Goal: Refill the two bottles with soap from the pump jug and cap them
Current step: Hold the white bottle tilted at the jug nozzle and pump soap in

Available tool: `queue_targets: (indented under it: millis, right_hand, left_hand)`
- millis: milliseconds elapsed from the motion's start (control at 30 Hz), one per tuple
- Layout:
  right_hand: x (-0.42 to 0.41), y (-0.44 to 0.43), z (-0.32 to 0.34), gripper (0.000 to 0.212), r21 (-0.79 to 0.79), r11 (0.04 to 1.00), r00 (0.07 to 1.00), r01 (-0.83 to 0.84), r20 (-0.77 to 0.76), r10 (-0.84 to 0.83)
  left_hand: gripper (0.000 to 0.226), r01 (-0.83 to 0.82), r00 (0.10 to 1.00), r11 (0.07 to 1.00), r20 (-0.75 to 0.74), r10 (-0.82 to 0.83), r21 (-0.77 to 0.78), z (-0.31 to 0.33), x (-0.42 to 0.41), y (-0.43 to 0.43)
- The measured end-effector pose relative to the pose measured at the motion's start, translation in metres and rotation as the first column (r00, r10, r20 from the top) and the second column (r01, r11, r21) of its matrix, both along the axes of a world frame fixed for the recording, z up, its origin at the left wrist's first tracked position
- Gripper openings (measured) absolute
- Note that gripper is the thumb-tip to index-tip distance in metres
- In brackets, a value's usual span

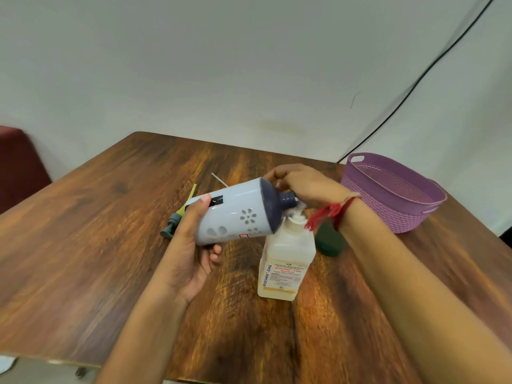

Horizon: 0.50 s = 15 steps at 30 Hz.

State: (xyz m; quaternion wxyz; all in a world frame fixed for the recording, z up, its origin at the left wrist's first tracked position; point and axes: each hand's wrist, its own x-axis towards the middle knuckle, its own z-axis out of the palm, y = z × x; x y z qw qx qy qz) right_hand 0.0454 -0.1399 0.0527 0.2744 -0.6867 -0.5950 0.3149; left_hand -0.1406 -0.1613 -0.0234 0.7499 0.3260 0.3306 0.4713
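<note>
My left hand (194,245) grips a pale blue bottle (235,214) with flower marks and a dark blue shoulder, tilted on its side with its open neck pointing right at the pump. The clear pump jug (285,259) of yellowish soap stands upright on the wooden table (110,245). My right hand (302,184) lies over the white pump head, fingers bent down on it. A dark green bottle (329,242) stands behind the jug, partly hidden by my right wrist. A dark pump cap with a yellow-green tube (177,217) lies on the table to the left.
A purple woven basket (393,192) sits at the table's far right. A thin clear tube (219,180) lies behind the blue bottle. A dark red seat is at the far left, and a black cable runs down the wall.
</note>
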Motion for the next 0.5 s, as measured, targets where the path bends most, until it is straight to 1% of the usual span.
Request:
queue_targets:
  millis: [67,133,167,267,333,367,400,433,500]
  right_hand:
    - [-0.001,-0.005,-0.009,0.036,0.013,0.999,0.995,0.030,-0.097,-0.028]
    - [-0.002,-0.010,-0.013,0.036,0.024,0.998,0.991,0.061,-0.119,-0.058]
    - [-0.002,-0.011,-0.012,0.035,0.036,0.997,0.993,0.075,-0.091,-0.071]
    - [0.000,-0.008,0.001,0.031,0.072,0.996,0.995,0.060,0.072,-0.065]
    - [0.001,-0.004,0.010,0.027,0.021,1.000,0.985,0.005,0.171,-0.009]
    - [0.001,-0.003,0.011,0.026,-0.010,1.000,0.984,-0.004,0.178,0.006]
    - [0.000,-0.003,0.009,0.026,-0.023,1.000,0.987,0.000,0.163,0.004]
    - [-0.002,-0.004,0.004,0.027,-0.020,1.000,0.993,0.015,0.116,-0.013]
    - [-0.007,-0.009,-0.006,0.031,0.002,0.996,0.993,0.084,-0.080,-0.084]
  left_hand:
    - [0.038,-0.021,1.000,1.000,-0.023,0.021,-0.001,-0.001,0.000,0.000]
    - [0.040,-0.027,0.999,1.000,-0.035,0.027,-0.013,-0.001,0.000,-0.002]
    - [0.040,-0.025,0.999,1.000,-0.030,0.025,-0.018,0.000,0.000,-0.003]
    - [0.039,-0.008,1.000,1.000,-0.006,0.008,0.000,0.003,0.000,-0.004]
    - [0.039,0.000,1.000,1.000,0.000,0.000,0.012,0.003,-0.001,-0.004]
    - [0.040,-0.001,1.000,1.000,-0.001,0.001,0.014,0.003,0.000,-0.004]
    - [0.040,-0.005,1.000,1.000,-0.004,0.005,0.015,0.002,0.000,-0.005]
    - [0.040,-0.010,1.000,1.000,-0.008,0.010,0.014,0.001,0.000,-0.007]
    - [0.040,-0.021,0.999,1.000,-0.026,0.021,0.011,0.000,0.000,-0.009]
